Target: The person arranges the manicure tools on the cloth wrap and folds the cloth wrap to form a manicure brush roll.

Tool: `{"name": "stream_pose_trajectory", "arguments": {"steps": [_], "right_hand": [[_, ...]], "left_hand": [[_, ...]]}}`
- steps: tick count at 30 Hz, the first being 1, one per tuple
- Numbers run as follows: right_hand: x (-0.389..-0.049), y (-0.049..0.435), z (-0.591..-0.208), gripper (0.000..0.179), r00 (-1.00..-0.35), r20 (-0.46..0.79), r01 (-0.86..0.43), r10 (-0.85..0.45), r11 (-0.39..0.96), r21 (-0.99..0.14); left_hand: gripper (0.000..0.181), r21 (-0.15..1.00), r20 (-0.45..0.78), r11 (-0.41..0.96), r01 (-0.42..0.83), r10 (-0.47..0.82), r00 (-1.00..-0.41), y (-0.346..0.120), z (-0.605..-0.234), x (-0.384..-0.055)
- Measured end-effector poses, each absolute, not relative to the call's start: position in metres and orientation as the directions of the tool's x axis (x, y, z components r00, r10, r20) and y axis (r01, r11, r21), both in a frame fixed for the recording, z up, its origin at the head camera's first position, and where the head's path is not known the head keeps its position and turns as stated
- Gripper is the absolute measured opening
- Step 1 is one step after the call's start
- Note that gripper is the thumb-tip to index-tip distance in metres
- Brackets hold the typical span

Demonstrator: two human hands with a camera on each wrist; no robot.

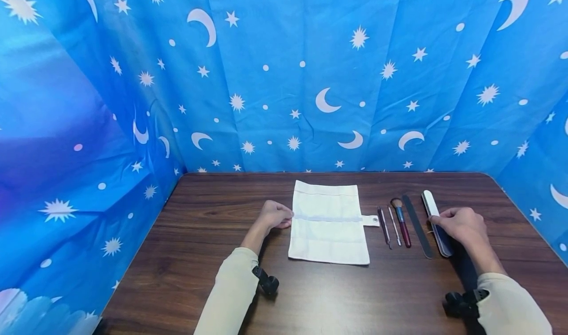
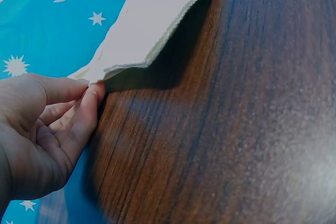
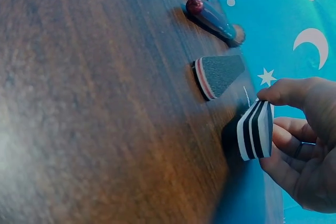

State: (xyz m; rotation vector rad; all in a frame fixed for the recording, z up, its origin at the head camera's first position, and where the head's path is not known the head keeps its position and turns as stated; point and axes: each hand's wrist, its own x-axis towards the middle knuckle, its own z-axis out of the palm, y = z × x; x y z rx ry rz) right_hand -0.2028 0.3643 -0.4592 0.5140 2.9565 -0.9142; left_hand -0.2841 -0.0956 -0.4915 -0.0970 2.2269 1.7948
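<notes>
A white cloth roll (image 1: 328, 231) lies spread out on the table, with a short snap tab (image 1: 369, 220) at its right side. My left hand (image 1: 272, 215) pinches its left edge; in the left wrist view the thumb and fingertips grip the cloth (image 2: 142, 22), which bends up from the wood. At the right, my right hand (image 1: 465, 225) holds a nail buffer (image 1: 429, 201) by its long sides. The right wrist view shows the buffer's black-and-white layered end, with the thumb on one side and fingers on the other. Beside it lies a dark nail file (image 1: 417, 226).
Between cloth and file lie a makeup brush (image 1: 403, 226) with a dark red handle, a slim metal nail tool (image 1: 394, 226) and thin dark tools (image 1: 384, 226). A blue curtain (image 1: 284, 79) with moons and stars stands behind the brown table (image 1: 186, 207).
</notes>
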Motion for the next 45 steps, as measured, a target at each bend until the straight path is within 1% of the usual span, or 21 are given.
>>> {"name": "stream_pose_trajectory", "arguments": {"steps": [5, 11, 16, 31, 39, 45], "right_hand": [[-0.204, 0.363, -0.458, 0.043, -0.932, -0.102, 0.341, 0.347, 0.749, -0.568], [-0.207, 0.362, -0.46, 0.043, -0.932, -0.06, 0.324, 0.357, 0.747, -0.581], [-0.21, 0.359, -0.458, 0.043, -0.931, -0.058, 0.321, 0.361, 0.732, -0.6], [-0.216, 0.341, -0.446, 0.05, -0.95, -0.078, 0.272, 0.302, 0.683, -0.677], [-0.222, 0.333, -0.441, 0.06, -0.962, -0.127, 0.254, 0.243, 0.616, -0.746], [-0.227, 0.324, -0.438, 0.063, -0.968, -0.149, 0.239, 0.203, 0.561, -0.792]], "left_hand": [[0.013, 0.947, -0.263, 0.222, -0.233, 0.115, -0.958, -0.096, -0.492, -0.285], [0.012, 0.949, -0.265, 0.205, -0.238, 0.115, -0.957, -0.096, -0.493, -0.285], [0.011, 0.945, -0.266, 0.224, -0.237, 0.106, -0.958, -0.097, -0.493, -0.285], [0.011, 0.939, -0.268, 0.249, -0.238, 0.093, -0.959, -0.096, -0.492, -0.283], [0.012, 0.932, -0.277, 0.266, -0.245, 0.09, -0.957, -0.097, -0.494, -0.284], [0.012, 0.932, -0.279, 0.264, -0.247, 0.092, -0.956, -0.097, -0.493, -0.283]]}}
